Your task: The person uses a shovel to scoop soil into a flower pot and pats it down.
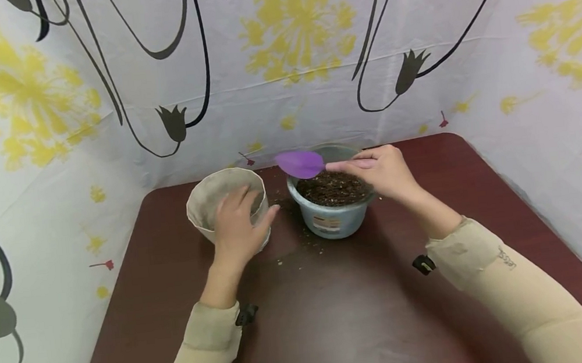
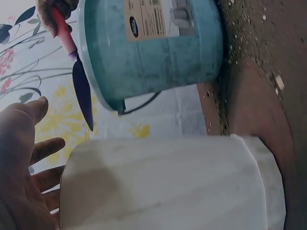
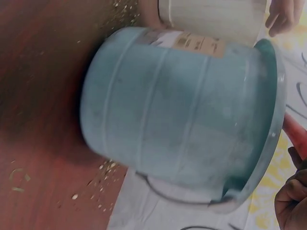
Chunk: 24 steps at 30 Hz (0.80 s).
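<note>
My right hand (image 1: 389,175) grips the pink handle of a hand trowel (image 1: 300,164) with a purple blade. The blade is held above the left rim of a blue bucket (image 1: 351,218), pointing left. Dark soil (image 1: 334,190) lies inside the bucket. My left hand (image 1: 236,229) is over the near right rim of a cream-white pot (image 1: 201,205), its fingers spread and holding nothing. In the left wrist view, the fingers reach past the rim of the pot (image 2: 168,182); whether they touch it I cannot tell. The bottom of the pot is hidden by that hand.
Both containers stand near the back edge of a dark red-brown table (image 1: 324,307). Crumbs of soil (image 3: 103,177) are scattered about the bucket's base. A wire handle (image 3: 168,196) hangs on the bucket's side. A flower-printed cloth (image 1: 228,76) rises behind the table.
</note>
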### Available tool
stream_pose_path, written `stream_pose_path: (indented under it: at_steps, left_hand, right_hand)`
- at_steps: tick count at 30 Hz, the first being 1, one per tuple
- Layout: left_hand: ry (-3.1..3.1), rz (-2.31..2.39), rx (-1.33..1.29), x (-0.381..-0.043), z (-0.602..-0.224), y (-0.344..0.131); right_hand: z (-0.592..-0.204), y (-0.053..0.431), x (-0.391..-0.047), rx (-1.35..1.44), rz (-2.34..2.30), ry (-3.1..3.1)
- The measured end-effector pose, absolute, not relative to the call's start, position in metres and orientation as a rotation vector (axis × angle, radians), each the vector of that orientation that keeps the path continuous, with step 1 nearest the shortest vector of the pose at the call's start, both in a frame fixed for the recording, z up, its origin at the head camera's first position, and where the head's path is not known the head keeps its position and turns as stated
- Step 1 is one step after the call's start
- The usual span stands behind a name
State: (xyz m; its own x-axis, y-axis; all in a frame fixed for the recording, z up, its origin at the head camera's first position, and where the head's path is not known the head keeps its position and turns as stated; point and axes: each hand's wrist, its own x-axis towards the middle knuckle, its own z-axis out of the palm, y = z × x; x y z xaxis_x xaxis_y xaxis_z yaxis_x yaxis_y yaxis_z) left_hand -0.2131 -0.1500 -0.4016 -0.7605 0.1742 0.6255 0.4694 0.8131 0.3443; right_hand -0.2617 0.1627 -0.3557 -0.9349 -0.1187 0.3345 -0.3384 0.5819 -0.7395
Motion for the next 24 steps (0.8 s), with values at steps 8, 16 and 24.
stream_pose_path:
  at_steps: [8,16,24]
  left_hand:
    - [-2.428,-0.774,-0.574,-0.215,-0.403,-0.123]
    - [-2.595,-0.792,-0.655,-0.218,-0.409,-0.100]
    - [-2.732,-0.802,-0.620,-0.222,-0.415,-0.086]
  right_hand:
    - [-0.369,0.190,-0.259,0.293,1.294,-2.577]
    - [-0.359,0.219,-0.259,0.305,1.120,-2.713]
    - [-0.341,0.220,-0.260,0.563,0.383,-2.880]
